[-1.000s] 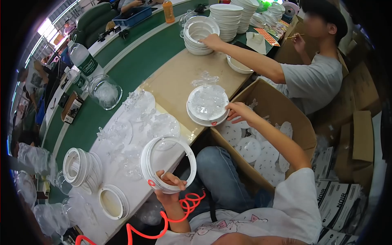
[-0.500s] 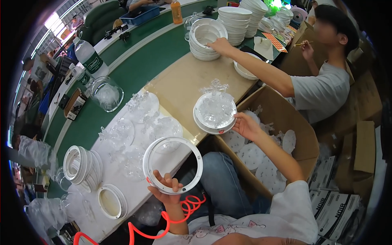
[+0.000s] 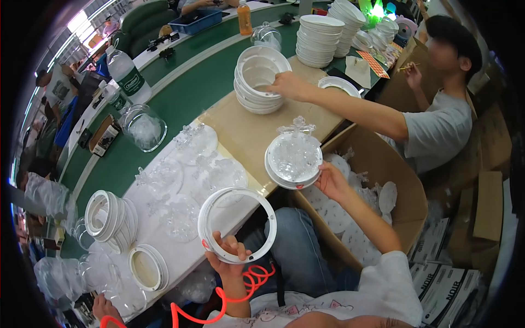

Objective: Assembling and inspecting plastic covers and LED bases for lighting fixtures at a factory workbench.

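White ring (image 3: 204, 218) in my left hand (image 3: 225, 259), clear-topped white disc (image 3: 295, 157) at my right (image 3: 334, 181).

Left of my left hand lie stacked white rings (image 3: 113, 223); its fingers curl through the held ring's opening around the near rim, thumb outside. The ring looks light, stiff and smooth, so the rim is the place to grip. Ahead of and right of that hand sits the disc; my right fingers, half curled, touch its rim, though I can't tell whether they pinch. Its clear top seems brittle: better held by the edge.
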`<action>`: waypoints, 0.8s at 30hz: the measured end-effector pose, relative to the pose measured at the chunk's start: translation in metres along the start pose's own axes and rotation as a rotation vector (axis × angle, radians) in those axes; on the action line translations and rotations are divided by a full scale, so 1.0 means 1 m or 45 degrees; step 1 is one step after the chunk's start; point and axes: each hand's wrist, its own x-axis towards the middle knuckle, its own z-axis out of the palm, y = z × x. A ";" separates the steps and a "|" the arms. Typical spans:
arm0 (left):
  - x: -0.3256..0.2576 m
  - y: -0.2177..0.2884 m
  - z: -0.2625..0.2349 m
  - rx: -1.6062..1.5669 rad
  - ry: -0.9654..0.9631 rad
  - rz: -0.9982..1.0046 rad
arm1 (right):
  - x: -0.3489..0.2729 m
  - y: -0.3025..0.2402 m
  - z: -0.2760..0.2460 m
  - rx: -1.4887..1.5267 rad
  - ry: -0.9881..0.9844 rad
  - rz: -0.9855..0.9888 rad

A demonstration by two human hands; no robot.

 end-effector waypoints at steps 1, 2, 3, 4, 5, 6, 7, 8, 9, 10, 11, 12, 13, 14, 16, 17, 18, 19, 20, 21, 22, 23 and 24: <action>-0.001 0.000 0.001 -0.012 0.006 0.014 | 0.001 0.003 0.000 0.032 0.006 -0.026; -0.003 0.000 0.001 -0.004 0.005 0.032 | 0.002 0.006 -0.001 0.024 -0.009 -0.014; -0.007 0.003 0.000 0.002 0.038 0.034 | 0.003 0.011 0.003 0.026 0.016 -0.021; -0.012 0.007 -0.001 0.011 0.075 0.041 | 0.006 0.017 0.005 0.027 0.040 -0.021; -0.016 0.008 0.002 0.015 0.096 0.053 | 0.007 0.021 -0.001 0.081 -0.004 0.013; -0.018 0.008 0.003 0.022 0.121 0.071 | 0.007 0.023 -0.007 0.125 -0.018 -0.013; -0.015 0.008 -0.001 -0.030 0.146 0.053 | 0.007 0.023 -0.014 0.169 -0.032 -0.033; -0.011 0.003 0.001 -0.015 0.158 0.049 | -0.001 0.018 -0.017 0.154 -0.006 -0.038; -0.012 0.003 0.000 0.056 0.175 0.027 | -0.004 0.011 -0.013 0.148 -0.004 -0.032; -0.007 0.003 0.001 0.057 0.125 -0.002 | -0.007 0.007 -0.013 0.129 0.031 -0.057; -0.007 0.005 0.001 0.079 0.114 -0.011 | -0.008 0.006 -0.005 0.119 0.003 -0.019; -0.005 0.003 0.001 0.030 0.105 -0.043 | -0.008 0.002 -0.006 0.058 0.023 -0.013; -0.004 0.003 0.001 0.020 0.082 -0.033 | -0.007 0.003 -0.004 0.038 0.048 0.005; -0.004 0.005 0.001 0.008 0.047 -0.027 | -0.004 0.006 -0.001 0.018 0.075 0.016; -0.006 0.006 0.001 0.008 0.045 -0.012 | 0.000 0.011 0.004 0.009 0.066 0.033; -0.006 0.007 0.001 0.002 0.038 -0.008 | 0.002 0.013 0.007 0.004 0.064 0.038; -0.006 0.006 0.001 -0.004 0.038 -0.011 | 0.003 0.012 0.009 0.002 0.069 0.034; -0.006 0.006 0.001 0.019 0.046 -0.022 | 0.005 0.012 0.010 -0.055 0.082 0.028; -0.006 0.005 0.001 0.040 0.055 -0.034 | 0.007 0.013 0.013 -0.112 0.095 0.022; -0.005 0.004 0.001 0.034 0.055 -0.040 | 0.004 0.011 0.020 -0.123 0.130 0.028; -0.005 0.003 0.002 0.057 0.077 -0.048 | 0.005 0.011 0.021 -0.123 0.138 0.024; -0.005 0.003 0.002 0.080 0.099 -0.055 | 0.007 0.011 0.022 -0.134 0.127 0.019; -0.005 0.003 0.003 0.076 0.100 -0.059 | 0.008 0.010 0.022 -0.146 0.115 0.015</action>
